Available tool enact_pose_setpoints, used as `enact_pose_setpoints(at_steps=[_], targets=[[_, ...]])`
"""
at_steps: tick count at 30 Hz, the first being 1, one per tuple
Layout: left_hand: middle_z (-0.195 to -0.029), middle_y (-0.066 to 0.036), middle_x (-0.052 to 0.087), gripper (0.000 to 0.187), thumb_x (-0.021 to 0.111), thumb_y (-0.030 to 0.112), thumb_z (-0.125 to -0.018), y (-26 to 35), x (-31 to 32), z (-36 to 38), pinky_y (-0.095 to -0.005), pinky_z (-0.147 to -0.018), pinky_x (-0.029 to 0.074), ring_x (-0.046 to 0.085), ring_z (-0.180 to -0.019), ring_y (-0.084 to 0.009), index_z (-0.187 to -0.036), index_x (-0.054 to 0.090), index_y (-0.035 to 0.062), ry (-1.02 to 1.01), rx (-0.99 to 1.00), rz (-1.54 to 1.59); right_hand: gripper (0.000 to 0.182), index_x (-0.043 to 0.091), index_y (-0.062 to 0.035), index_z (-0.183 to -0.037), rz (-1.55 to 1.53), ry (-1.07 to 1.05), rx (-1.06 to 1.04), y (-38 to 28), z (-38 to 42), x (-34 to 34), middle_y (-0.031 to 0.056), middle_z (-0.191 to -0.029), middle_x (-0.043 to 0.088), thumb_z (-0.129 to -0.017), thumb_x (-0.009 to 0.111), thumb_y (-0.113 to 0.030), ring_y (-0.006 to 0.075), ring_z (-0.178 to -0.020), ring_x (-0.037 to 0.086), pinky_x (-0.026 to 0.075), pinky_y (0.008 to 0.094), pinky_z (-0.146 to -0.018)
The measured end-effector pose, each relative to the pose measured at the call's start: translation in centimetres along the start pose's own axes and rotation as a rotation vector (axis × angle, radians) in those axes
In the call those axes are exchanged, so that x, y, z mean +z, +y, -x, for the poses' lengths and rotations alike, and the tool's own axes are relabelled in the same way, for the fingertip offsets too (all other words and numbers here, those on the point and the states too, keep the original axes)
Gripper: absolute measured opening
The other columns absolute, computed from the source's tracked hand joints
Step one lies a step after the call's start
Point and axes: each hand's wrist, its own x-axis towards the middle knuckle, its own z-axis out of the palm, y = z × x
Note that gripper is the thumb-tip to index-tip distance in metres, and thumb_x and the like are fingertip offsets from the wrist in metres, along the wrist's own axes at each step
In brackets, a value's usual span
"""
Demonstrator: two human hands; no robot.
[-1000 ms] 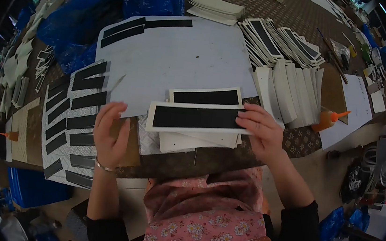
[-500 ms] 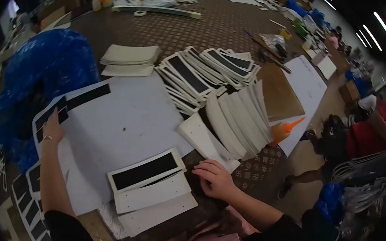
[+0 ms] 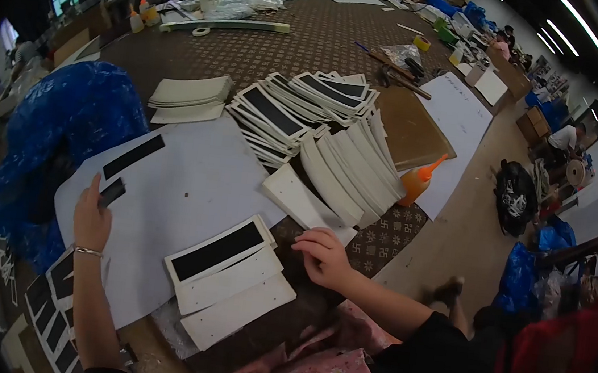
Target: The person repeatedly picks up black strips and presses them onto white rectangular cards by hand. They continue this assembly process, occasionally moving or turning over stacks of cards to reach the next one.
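On the left of the white sheet (image 3: pixel 176 174), my left hand (image 3: pixel 93 219) holds a small black strip (image 3: pixel 113 192) at its fingers. Just above it a longer black strip (image 3: pixel 134 157) lies flat. My right hand (image 3: pixel 325 260) has curled fingers beside the table's near edge; whether it holds anything I cannot make out. Between the hands, cream cards (image 3: pixel 240 293) overlap, and the top one bears a black rectangle (image 3: pixel 220 252). Fanned black-centred cards (image 3: pixel 273 111) and a row of plain cream cards (image 3: pixel 348 170) lie beyond my right hand.
A blue plastic bag (image 3: pixel 78 101) bulges at the left. An orange glue bottle (image 3: pixel 416 184) stands by a brown board (image 3: pixel 411 129). A hammer (image 3: pixel 405 81) and a tape roll (image 3: pixel 201 31) lie farther back. A person in red (image 3: pixel 558 352) is close at the right.
My left hand has moved right with a black strip, away from the sheet's left edge. The view has shifted, and the person in red appears nearer at the lower right.
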Motion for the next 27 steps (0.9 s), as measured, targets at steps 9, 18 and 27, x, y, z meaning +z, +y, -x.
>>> enact_pose_setpoints(at_steps=[9,18,27], targets=[[-0.103,-0.014,0.066,0.068,0.069,-0.005,-0.076,21.6,-8.9,17.2,-0.0348,-0.092,0.05,0.066,-0.096,-0.0225,-0.138,0.042,-0.0069,0.154,0.419,1.242,0.047,0.049,-0.0041,-0.1,-0.296,0.126,-0.219,-16.3,-4.5,-0.4,0.0236,-0.126,0.05,-0.071,0.084,-0.013,0.0382,-0.111,0.052,0.043,0.0476,-0.097],[-0.126,-0.012,0.055,0.061,0.066,0.0,-0.076,18.1,-2.2,20.8,-0.0422,-0.095,0.046,0.055,-0.118,-0.0338,-0.135,0.051,0.0069,0.164,0.043,0.598,0.033,0.051,-0.0028,-0.098,-0.138,-0.046,0.002,-12.6,-0.8,-2.3,0.0219,-0.117,0.049,-0.072,0.073,-0.001,0.0364,-0.106,0.053,0.045,0.0401,-0.091],[-0.107,-0.01,0.067,0.04,0.057,-0.005,-0.077,14.7,1.0,17.7,-0.0391,-0.087,0.052,0.063,-0.104,-0.0288,-0.112,0.07,0.0096,-0.186,-0.01,0.544,0.031,0.051,-0.0041,-0.097,-0.114,-0.04,0.208,-10.8,0.8,-3.9,0.02,-0.123,0.048,-0.075,0.073,-0.002,0.0341,-0.114,0.049,0.041,0.0411,-0.097]])
